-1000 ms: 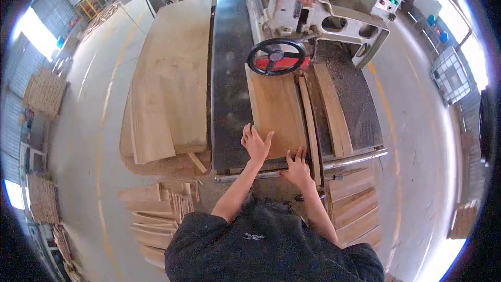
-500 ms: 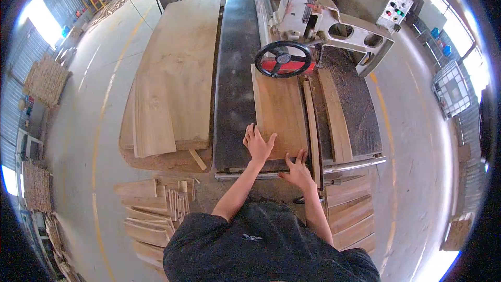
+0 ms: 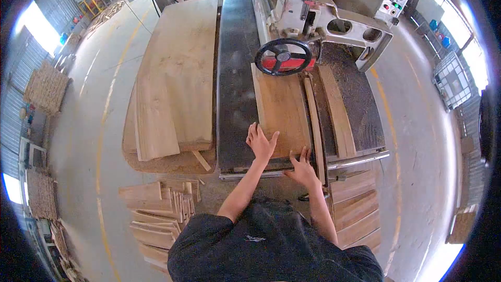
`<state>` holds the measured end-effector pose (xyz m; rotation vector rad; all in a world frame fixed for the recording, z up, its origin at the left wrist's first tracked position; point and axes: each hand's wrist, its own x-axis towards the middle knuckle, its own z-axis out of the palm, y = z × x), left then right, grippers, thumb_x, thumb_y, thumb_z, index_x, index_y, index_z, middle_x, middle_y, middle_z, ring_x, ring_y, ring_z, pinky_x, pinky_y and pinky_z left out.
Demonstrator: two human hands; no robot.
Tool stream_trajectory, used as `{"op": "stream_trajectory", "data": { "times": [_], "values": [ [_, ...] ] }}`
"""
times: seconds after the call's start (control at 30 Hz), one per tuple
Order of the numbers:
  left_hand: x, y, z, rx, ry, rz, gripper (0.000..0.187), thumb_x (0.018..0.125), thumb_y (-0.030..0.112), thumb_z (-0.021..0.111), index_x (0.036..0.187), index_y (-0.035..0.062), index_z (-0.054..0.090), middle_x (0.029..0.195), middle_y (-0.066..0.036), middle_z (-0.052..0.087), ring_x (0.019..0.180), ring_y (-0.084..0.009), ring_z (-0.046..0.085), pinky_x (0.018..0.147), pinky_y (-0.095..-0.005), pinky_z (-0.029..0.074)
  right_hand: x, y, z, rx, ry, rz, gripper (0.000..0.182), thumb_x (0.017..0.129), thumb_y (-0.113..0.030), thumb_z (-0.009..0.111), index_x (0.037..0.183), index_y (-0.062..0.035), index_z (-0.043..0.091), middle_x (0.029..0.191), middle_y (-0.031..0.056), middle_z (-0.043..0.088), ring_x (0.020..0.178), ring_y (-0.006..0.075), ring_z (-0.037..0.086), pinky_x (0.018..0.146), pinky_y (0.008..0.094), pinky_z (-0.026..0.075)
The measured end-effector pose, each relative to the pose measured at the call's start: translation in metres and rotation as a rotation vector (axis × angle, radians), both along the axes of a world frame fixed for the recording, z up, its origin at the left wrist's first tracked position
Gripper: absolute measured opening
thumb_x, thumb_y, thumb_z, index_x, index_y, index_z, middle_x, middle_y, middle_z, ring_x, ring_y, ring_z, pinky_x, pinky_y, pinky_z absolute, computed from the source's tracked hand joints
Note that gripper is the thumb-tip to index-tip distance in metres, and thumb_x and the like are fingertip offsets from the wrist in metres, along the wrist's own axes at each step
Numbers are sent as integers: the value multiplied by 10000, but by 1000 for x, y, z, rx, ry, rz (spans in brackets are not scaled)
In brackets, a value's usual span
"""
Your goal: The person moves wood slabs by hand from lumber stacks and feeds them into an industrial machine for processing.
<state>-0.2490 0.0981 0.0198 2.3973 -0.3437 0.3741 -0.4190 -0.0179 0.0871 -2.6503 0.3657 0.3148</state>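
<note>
A flat brown wooden board (image 3: 284, 102) lies on the dark machine table (image 3: 237, 83), its far end under the machine head by the black handwheel (image 3: 283, 57). My left hand (image 3: 262, 145) rests with fingers spread on the board's left edge near its close end. At the board's near end, my right hand (image 3: 304, 171) has its fingertips on the wood and its thumb apart, by the table's front edge. A long narrow strip (image 3: 316, 125) runs along the board's right side.
Large wide boards (image 3: 180, 68) are stacked on the left. Another plank (image 3: 336, 112) lies right of the strip. Cut pieces (image 3: 156, 219) are piled below left, more boards (image 3: 357, 206) below right. A control panel (image 3: 392, 4) with buttons stands at the back right.
The view has shifted slightly. Both hands keep nearly the same places on the board, with the right hand's fingers a little farther up on its near end.
</note>
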Motion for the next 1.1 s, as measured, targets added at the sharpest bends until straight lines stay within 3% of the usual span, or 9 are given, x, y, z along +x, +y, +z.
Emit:
{"op": "stream_trajectory", "data": {
  "times": [0.3, 1.1],
  "values": [
    [-2, 1, 7, -11, 57, -27, 865, 838, 592, 706, 1364, -61, 497, 1479, -210, 421, 1413, -372, 346, 1107, -537, 268, 3, 2, 8, 37, 76, -26, 943, 874, -639, 635, 1579, -116, 287, 1549, 463, -17, 1446, 611, -80, 1018, 631, 456],
    [-2, 1, 5, -14, 51, -32, 872, 854, 600, 684, 1380, -68, 487, 1490, -220, 414, 1416, -379, 340, 1110, -538, 261, 3, 2, -2, -10, 38, -4, 939, 872, -590, 670, 1577, -105, 282, 1534, 480, -18, 1436, 628, -42, 1007, 620, 473]
  ]
}}
